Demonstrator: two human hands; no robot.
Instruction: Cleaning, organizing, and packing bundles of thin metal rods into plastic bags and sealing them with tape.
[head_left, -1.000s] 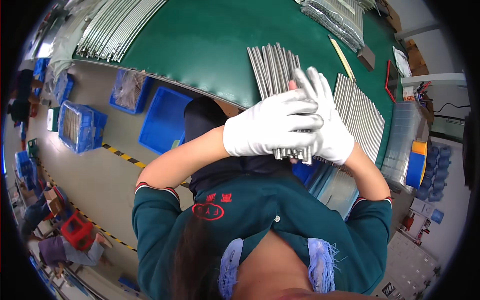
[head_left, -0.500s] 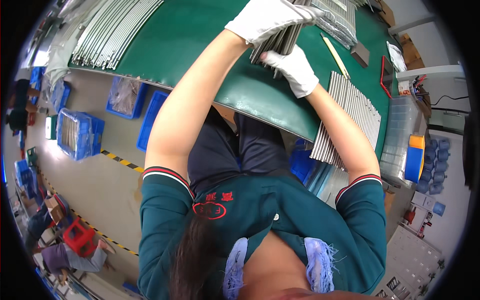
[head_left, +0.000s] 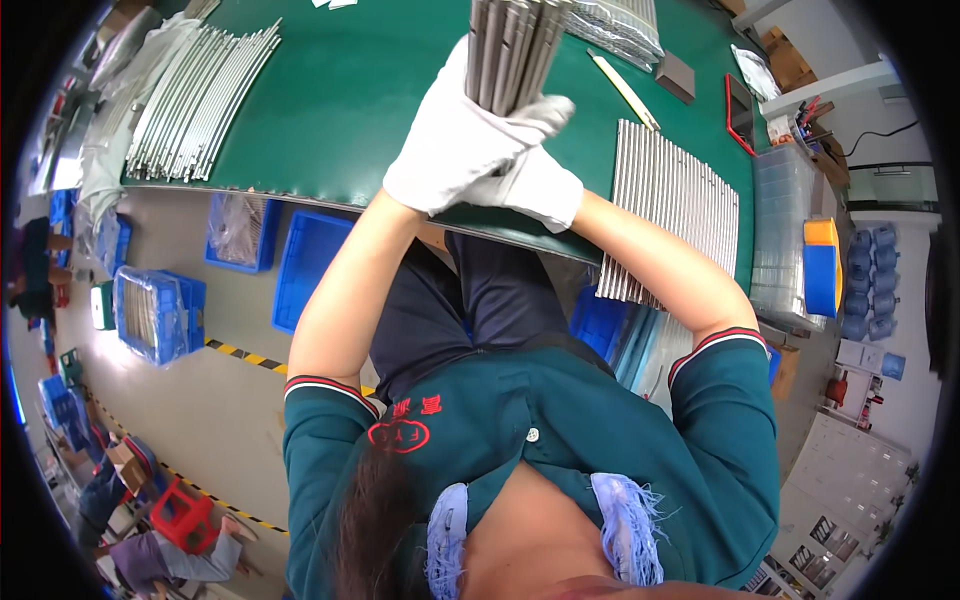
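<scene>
A bundle of thin grey metal rods (head_left: 510, 55) stands nearly upright over the near edge of the green table (head_left: 330, 110). My left hand (head_left: 450, 150), in a white glove, is closed around its lower part, fingers wrapped across the front. Against the lower end, just under the left fingers, my gloved right hand (head_left: 540, 185) grips the bundle too; its fingertips are partly hidden. To the right, a flat row of similar rods (head_left: 675, 200) lies on the table under my right forearm. Another row of rods (head_left: 205, 105) lies at the left.
Plastic-wrapped rods (head_left: 615, 30), a pale yellow cutter-like tool (head_left: 625, 90), a dark block (head_left: 675, 77) and a red-framed tray (head_left: 740, 112) are at the far right. Blue bins (head_left: 310, 265) stand on the floor. Another person (head_left: 150, 560) is near a red stool (head_left: 183, 515).
The bundle has swung from a slant to nearly upright and moved left. Both hands have come closer together at its lower end, nearer to my body.
</scene>
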